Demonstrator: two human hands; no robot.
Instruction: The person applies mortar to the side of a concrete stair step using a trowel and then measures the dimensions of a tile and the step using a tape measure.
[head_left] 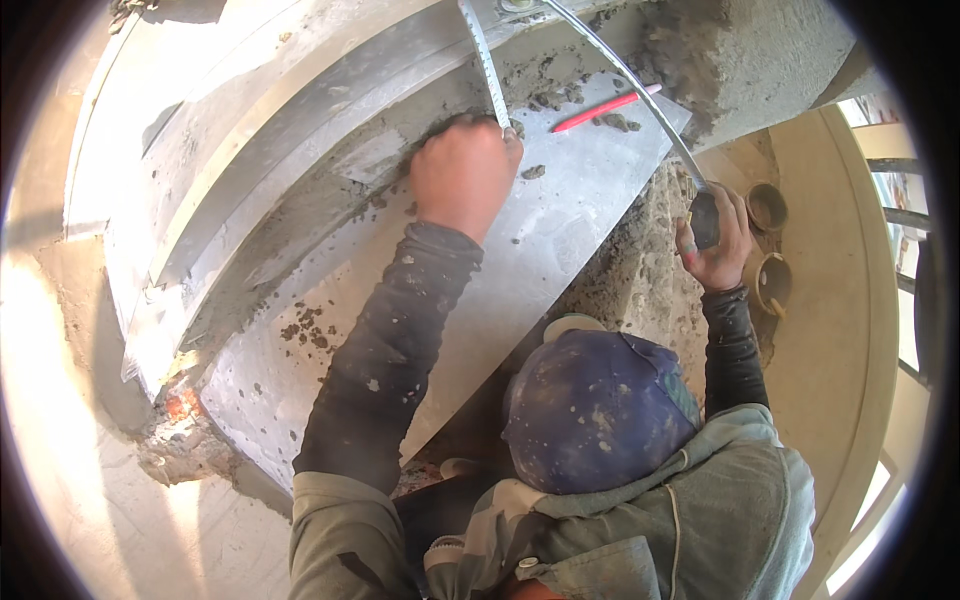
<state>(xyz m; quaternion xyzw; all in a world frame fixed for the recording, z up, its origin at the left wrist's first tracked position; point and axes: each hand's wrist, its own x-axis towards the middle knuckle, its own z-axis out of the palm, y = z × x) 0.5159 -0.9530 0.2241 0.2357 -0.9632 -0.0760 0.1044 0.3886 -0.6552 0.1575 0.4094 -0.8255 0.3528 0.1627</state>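
Observation:
My left hand (465, 180) is closed on the white blade of a tape measure (484, 65), knuckles up, beside a curved, mortar-smeared edge. The blade runs up from my fingers to the top of the picture. Another stretch of it bows down to the right, to the dark tape case (704, 220) gripped in my right hand (730, 240). Under my left hand and forearm lies a pale grey slab (540, 230) with crumbs of mortar on it. A red pen (608, 108) rests near the slab's far right end, below the bowed blade.
Curved pale steps (290, 120) rise at the upper left. Rough mortar (650, 250) borders the slab's right side. Two round openings (768, 207) stand beyond my right hand, by a curved tan ledge (840, 300). A rounded blue, paint-spotted shape (600, 410), apparently my knee, is between my arms.

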